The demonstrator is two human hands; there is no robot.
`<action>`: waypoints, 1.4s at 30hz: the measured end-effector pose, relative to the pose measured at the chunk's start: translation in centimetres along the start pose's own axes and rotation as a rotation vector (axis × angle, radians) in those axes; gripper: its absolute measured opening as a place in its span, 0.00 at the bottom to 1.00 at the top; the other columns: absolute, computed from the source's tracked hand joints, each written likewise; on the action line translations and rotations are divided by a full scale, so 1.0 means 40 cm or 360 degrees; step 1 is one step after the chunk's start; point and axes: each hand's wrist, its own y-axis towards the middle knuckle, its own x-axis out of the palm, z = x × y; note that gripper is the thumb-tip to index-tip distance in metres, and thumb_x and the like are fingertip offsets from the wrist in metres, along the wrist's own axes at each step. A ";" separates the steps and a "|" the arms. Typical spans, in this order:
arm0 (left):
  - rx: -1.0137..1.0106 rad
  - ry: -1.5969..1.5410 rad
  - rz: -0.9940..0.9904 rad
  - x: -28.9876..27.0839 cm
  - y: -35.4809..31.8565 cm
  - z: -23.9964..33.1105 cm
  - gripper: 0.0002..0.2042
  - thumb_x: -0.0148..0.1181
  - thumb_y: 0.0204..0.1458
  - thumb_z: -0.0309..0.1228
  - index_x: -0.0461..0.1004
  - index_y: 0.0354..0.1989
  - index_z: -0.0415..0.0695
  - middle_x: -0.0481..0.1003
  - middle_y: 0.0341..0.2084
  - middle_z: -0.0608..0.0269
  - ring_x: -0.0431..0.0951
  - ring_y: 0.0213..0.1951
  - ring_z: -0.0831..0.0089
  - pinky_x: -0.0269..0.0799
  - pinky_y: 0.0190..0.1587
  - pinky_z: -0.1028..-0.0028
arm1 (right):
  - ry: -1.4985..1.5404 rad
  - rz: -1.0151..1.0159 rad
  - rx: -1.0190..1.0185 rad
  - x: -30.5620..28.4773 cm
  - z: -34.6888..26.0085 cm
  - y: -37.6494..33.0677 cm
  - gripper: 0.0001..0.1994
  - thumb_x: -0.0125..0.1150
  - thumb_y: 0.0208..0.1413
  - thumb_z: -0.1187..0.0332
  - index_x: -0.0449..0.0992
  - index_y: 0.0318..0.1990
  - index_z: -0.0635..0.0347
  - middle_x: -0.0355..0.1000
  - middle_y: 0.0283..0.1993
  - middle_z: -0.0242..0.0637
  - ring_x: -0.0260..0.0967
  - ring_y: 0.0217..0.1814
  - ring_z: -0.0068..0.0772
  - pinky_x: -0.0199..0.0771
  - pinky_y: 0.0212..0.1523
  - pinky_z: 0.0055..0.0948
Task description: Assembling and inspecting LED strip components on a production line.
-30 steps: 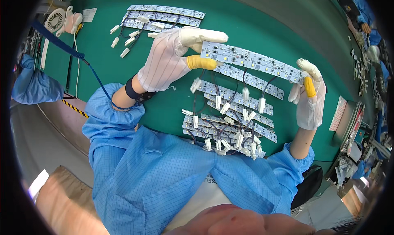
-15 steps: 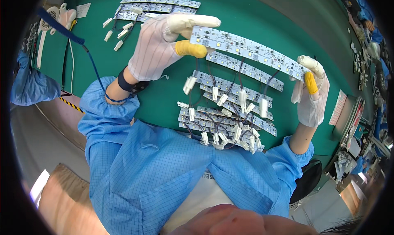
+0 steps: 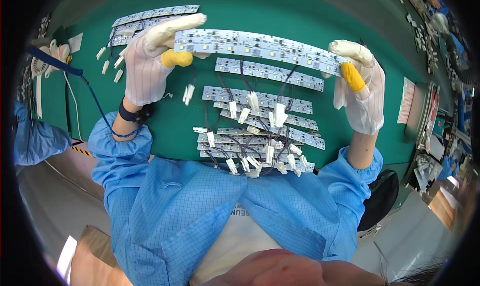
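Between my hands, above the green table, is a long white LED circuit board (image 3: 265,47), held by its two ends. My left hand (image 3: 152,56), in a striped white glove with a yellow thumb cover, pinches the left end. The right end is gripped by my right hand (image 3: 362,86), gloved the same way. Dark wires with white connectors (image 3: 253,101) hang from this board. Below it on the table lie several similar LED boards (image 3: 270,74) in a loose stack, their wires and white plugs heaped toward my body.
Further LED boards (image 3: 155,11) lie at the far left, partly behind my left hand. A blue coiled cord (image 3: 55,61) runs to my left wristband (image 3: 128,114). A small white fan (image 3: 41,66) stands at left. Papers and a tray (image 3: 420,111) sit at right.
The held board now lies more level, its right end raised, and shows more of its face. Both hands and the table scene have shifted left in the view.
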 end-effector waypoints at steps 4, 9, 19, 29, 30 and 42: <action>0.0065 0.0132 0.0046 -0.006 -0.002 -0.007 0.23 0.62 0.51 0.36 0.71 0.52 0.33 0.77 0.42 0.56 0.80 0.37 0.72 0.74 0.44 0.77 | -0.0055 0.0070 0.0037 0.007 -0.018 -0.007 0.18 0.58 0.55 0.62 0.71 0.48 0.67 0.70 0.30 0.35 0.59 0.13 0.15 0.53 0.14 0.13; 0.0037 0.0444 0.0134 0.001 0.008 0.003 0.22 0.60 0.52 0.35 0.72 0.52 0.33 0.78 0.42 0.57 0.79 0.38 0.75 0.71 0.44 0.79 | -0.0020 -0.0054 -0.0073 0.001 -0.019 -0.006 0.18 0.57 0.55 0.65 0.72 0.49 0.67 0.74 0.34 0.37 0.64 0.15 0.17 0.59 0.18 0.13; -0.0197 0.0900 0.0034 0.002 0.026 0.007 0.27 0.52 0.56 0.48 0.70 0.55 0.38 0.81 0.31 0.59 0.79 0.36 0.77 0.68 0.48 0.77 | 0.0083 -0.0294 -0.0256 -0.010 -0.004 -0.001 0.24 0.55 0.56 0.56 0.69 0.52 0.69 0.75 0.36 0.40 0.64 0.15 0.17 0.61 0.20 0.12; -0.0085 0.0055 0.0119 0.003 -0.007 0.002 0.23 0.60 0.50 0.31 0.69 0.55 0.32 0.79 0.36 0.54 0.80 0.36 0.72 0.72 0.41 0.80 | -0.0158 0.0014 0.0038 0.008 -0.011 0.009 0.41 0.60 0.42 0.38 0.69 0.50 0.72 0.69 0.37 0.38 0.60 0.15 0.17 0.54 0.17 0.15; -0.0076 -0.0052 0.0153 0.021 -0.007 0.009 0.23 0.60 0.50 0.30 0.69 0.55 0.32 0.79 0.35 0.54 0.80 0.35 0.73 0.72 0.39 0.80 | -0.0204 0.0016 0.0029 0.005 -0.002 0.013 0.41 0.60 0.43 0.38 0.69 0.50 0.72 0.69 0.37 0.37 0.60 0.15 0.17 0.55 0.18 0.15; -0.0201 0.0738 -0.0039 -0.018 0.012 0.026 0.24 0.59 0.53 0.36 0.69 0.55 0.34 0.77 0.43 0.57 0.80 0.38 0.75 0.71 0.44 0.79 | -0.0068 0.0000 -0.0131 0.015 0.014 0.014 0.21 0.57 0.54 0.62 0.70 0.50 0.70 0.71 0.28 0.35 0.59 0.14 0.16 0.54 0.18 0.14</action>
